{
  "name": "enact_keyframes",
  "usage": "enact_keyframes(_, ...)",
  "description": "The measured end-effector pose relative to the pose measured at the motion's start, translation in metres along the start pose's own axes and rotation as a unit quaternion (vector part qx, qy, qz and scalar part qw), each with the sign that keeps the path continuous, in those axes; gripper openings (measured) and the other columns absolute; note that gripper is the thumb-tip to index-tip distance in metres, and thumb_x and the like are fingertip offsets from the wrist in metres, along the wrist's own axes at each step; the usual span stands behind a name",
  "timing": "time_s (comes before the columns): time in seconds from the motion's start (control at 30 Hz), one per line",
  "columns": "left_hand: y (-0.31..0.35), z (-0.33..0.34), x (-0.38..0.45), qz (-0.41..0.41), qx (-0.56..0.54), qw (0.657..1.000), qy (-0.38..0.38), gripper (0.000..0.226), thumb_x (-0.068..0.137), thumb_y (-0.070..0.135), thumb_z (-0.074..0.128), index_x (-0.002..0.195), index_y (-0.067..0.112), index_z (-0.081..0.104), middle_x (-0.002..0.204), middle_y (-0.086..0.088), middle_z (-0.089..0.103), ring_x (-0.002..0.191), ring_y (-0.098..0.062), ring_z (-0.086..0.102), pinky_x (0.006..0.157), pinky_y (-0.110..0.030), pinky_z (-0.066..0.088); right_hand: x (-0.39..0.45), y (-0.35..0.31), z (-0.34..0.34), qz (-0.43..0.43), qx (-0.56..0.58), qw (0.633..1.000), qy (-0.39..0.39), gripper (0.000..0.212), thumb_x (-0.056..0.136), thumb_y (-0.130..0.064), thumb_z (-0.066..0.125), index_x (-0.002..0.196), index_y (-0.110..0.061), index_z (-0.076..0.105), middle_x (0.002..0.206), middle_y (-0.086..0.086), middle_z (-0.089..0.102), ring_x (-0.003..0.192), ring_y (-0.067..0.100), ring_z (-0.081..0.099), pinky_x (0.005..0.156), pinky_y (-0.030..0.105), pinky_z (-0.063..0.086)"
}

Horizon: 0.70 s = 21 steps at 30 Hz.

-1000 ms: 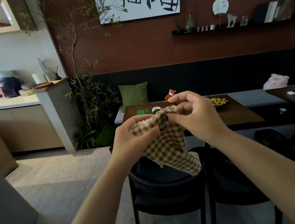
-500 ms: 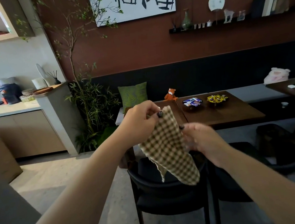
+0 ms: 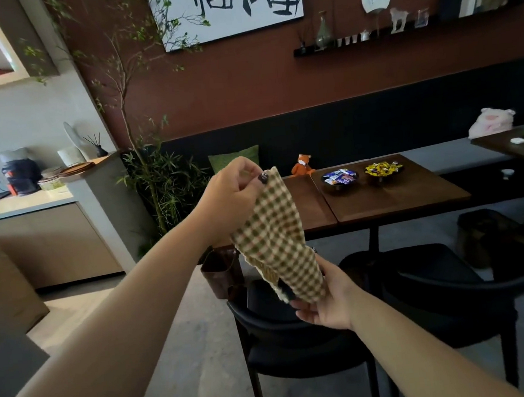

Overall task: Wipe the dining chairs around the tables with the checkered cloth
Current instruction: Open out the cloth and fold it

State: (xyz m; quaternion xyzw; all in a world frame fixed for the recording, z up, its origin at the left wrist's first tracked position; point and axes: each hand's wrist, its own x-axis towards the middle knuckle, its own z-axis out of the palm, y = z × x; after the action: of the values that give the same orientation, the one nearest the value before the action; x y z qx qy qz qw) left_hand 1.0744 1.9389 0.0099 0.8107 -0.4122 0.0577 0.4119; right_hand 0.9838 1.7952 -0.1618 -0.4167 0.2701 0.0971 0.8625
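A checkered cloth (image 3: 275, 238), beige with green squares, hangs stretched in the air in front of me. My left hand (image 3: 233, 197) pinches its top corner. My right hand (image 3: 325, 300) holds its bottom end from below, fingers under the fabric. Right beneath the cloth stands a black dining chair (image 3: 298, 344) with a curved back. A second black chair (image 3: 452, 286) stands to its right. Both face a dark wooden table (image 3: 390, 199).
Two bowls of wrapped sweets (image 3: 339, 177) (image 3: 383, 168) and a fox toy (image 3: 302, 164) are on the table. A brown bin (image 3: 223, 273) stands by the left chair, a dark basket (image 3: 485, 235) at right. A bench, plants (image 3: 158, 182) and a counter (image 3: 23, 203) line the walls.
My hands have pulled apart: the left stayed up at the cloth's top corner, the right slid down to its bottom end. The cloth went from bunched to stretched out.
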Motion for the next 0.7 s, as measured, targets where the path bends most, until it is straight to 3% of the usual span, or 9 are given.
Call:
enact_keyframes(0.07,0.001,-0.006,0.001,0.019,-0.010,1.000,0.002,0.010,0.097,0.029,0.057,0.087,0.029,0.055,0.054,0.012,0.060,0.042,-0.003,0.040,0.045,-0.021,0.035,-0.001,0.003,0.000,0.019,0.028,0.999,-0.031,0.063,0.086,-0.062,0.051,0.082,-0.004,0.076,0.072,0.010,0.067,0.058,0.023,0.061,0.062,0.035,0.050)
enact_keyframes(0.1,0.001,-0.008,0.001,0.028,-0.014,1.000,0.002,0.009,0.094,0.032,0.061,0.087,0.028,0.056,0.059,0.007,0.062,0.047,-0.007,0.046,0.049,-0.025,0.040,-0.002,0.004,0.000,0.021,0.047,0.998,-0.044,0.061,0.087,-0.059,0.053,0.086,-0.002,0.075,0.073,0.011,0.067,0.058,0.024,0.061,0.062,0.035,0.051)
enact_keyframes(0.2,0.001,-0.014,-0.002,0.044,-0.026,0.999,-0.007,0.011,0.085,0.035,0.072,0.089,0.031,0.062,0.074,0.008,0.072,0.067,-0.009,0.066,0.065,-0.026,0.053,-0.004,0.004,0.002,-0.034,0.123,0.988,-0.092,0.044,0.095,-0.038,0.053,0.116,-0.001,0.064,0.099,0.015,0.071,0.083,0.030,0.068,0.072,0.041,0.055)
enact_keyframes(0.3,-0.003,-0.014,-0.008,0.070,-0.033,0.997,-0.003,0.011,0.082,0.030,0.076,0.091,0.034,0.071,0.084,0.017,0.074,0.081,-0.001,0.070,0.073,-0.016,0.055,-0.004,0.007,0.003,-0.119,0.140,0.979,-0.089,0.032,0.098,-0.010,0.048,0.128,-0.003,0.056,0.101,0.014,0.070,0.082,0.023,0.069,0.068,0.034,0.058)
enact_keyframes(0.4,-0.012,-0.014,-0.012,0.062,-0.060,0.991,0.105,0.009,0.084,0.022,0.075,0.084,0.030,0.074,0.079,0.016,0.074,0.077,0.001,0.068,0.068,-0.014,0.053,-0.004,0.017,-0.008,-0.169,0.160,0.971,-0.064,0.030,0.095,-0.003,0.049,0.124,-0.003,0.058,0.109,0.017,0.069,0.088,0.024,0.070,0.066,0.031,0.058)
enact_keyframes(0.5,-0.026,-0.017,-0.014,0.010,-0.092,0.973,0.212,0.011,0.086,0.020,0.073,0.081,0.030,0.072,0.074,0.020,0.072,0.071,0.004,0.066,0.062,-0.009,0.049,-0.009,0.016,-0.022,-0.209,0.233,0.950,-0.006,0.026,0.090,0.002,0.054,0.115,-0.002,0.060,0.093,0.016,0.072,0.075,0.021,0.072,0.059,0.028,0.058)
enact_keyframes(0.57,-0.034,-0.016,-0.019,-0.010,-0.090,0.971,0.222,0.011,0.088,0.021,0.071,0.082,0.030,0.069,0.074,0.018,0.071,0.072,0.005,0.066,0.062,-0.008,0.048,-0.015,0.006,-0.028,-0.233,0.216,0.948,0.016,0.023,0.087,0.003,0.057,0.109,-0.001,0.062,0.089,0.015,0.073,0.073,0.020,0.072,0.059,0.027,0.058)
enact_keyframes(0.7,-0.039,-0.014,-0.023,-0.009,-0.067,0.971,0.230,0.011,0.093,0.026,0.064,0.085,0.034,0.060,0.082,0.013,0.069,0.074,0.007,0.063,0.061,-0.007,0.047,-0.033,-0.017,-0.030,-0.280,0.051,0.958,0.045,0.026,0.073,0.001,0.069,0.100,0.001,0.067,0.093,0.015,0.073,0.078,0.021,0.071,0.062,0.027,0.058)
